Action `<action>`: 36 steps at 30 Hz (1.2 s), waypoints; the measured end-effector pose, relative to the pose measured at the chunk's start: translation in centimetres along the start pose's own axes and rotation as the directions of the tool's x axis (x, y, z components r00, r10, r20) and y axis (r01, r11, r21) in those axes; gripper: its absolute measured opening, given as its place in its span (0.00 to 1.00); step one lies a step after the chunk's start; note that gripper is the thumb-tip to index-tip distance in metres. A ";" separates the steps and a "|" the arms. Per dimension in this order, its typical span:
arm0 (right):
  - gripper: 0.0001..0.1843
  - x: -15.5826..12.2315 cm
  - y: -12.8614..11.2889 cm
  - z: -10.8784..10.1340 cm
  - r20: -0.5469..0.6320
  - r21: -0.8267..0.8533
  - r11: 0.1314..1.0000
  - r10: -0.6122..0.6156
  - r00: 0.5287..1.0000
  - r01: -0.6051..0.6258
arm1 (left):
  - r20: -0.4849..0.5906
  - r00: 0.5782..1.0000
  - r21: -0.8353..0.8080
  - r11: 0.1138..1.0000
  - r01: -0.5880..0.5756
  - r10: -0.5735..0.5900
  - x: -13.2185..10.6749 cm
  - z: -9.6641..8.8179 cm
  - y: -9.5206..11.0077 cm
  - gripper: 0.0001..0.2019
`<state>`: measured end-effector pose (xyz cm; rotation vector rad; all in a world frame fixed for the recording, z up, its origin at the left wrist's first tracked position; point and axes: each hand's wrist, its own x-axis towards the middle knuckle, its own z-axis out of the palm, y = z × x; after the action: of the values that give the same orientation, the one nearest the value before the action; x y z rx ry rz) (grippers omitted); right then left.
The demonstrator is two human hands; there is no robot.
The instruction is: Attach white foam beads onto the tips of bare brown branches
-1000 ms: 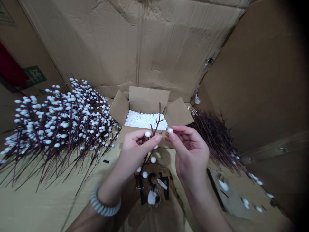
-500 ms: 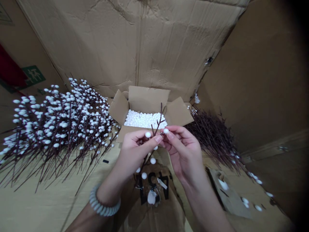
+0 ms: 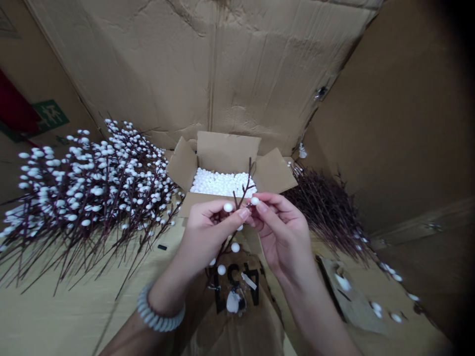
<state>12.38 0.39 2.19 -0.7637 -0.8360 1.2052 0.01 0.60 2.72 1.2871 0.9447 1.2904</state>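
Between my hands is a dark brown artificial twig [image 3: 245,189] with several white balls along its lower part. My left hand [image 3: 210,230] pinches the twig's stem between thumb and fingers. My right hand [image 3: 284,230] grips a white foam ball [image 3: 254,200] between thumb and forefinger, at the tip of a side branch. Another white ball [image 3: 227,207] shows at my left hand's fingers. Just behind the hands stands an open cardboard box [image 3: 228,144] full of small white balls [image 3: 218,183].
A large heap of twigs with white balls [image 3: 100,183] lies left. Bare brown twigs [image 3: 330,212] are piled right. Loose white balls [image 3: 376,309] lie near a cardboard piece [image 3: 356,301] at the right. Tall cardboard walls [image 3: 163,64] enclose the back and sides.
The twig's upper tip has shifted very slightly to the right. Both hands keep the same grip and almost the same place.
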 end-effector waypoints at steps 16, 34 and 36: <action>0.03 0.0 0.0 0.1 0.021 0.026 1.000 0.013 1.000 -0.013 | 0.032 0.999 0.042 0.999 -0.025 0.024 0.0 -0.2 -0.1 0.11; 0.04 0.0 0.6 0.1 0.010 0.001 0.997 -0.080 0.997 0.080 | 0.008 0.997 0.067 0.995 -0.077 0.076 0.2 -0.2 -0.3 0.10; 0.04 -0.1 0.7 0.0 0.014 -0.021 0.995 -0.095 0.995 0.095 | 0.000 0.998 0.064 0.996 -0.069 0.070 0.1 -0.1 -0.2 0.10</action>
<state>12.02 0.46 1.62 -0.7260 -0.8877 1.1195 -0.04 0.79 2.53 1.3790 0.9568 1.3245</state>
